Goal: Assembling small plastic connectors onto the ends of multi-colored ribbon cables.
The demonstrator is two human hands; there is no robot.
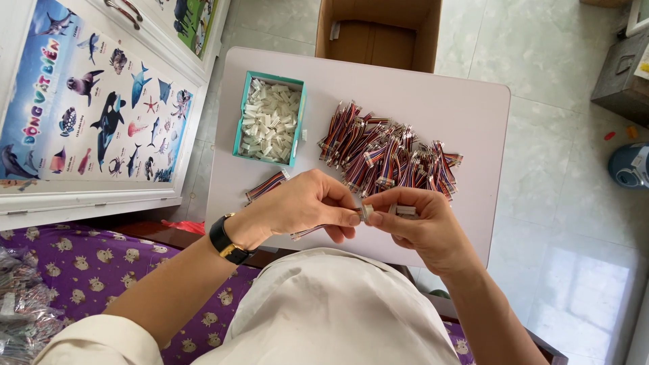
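Both hands, left hand (307, 203) and right hand (419, 226), pinch one white connector (366, 212) between fingertips

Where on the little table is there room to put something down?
The table is bare along its far edge behind the teal box of white connectors and the wire pile, and at its right end. The near middle is crowded by the left hand and right hand.
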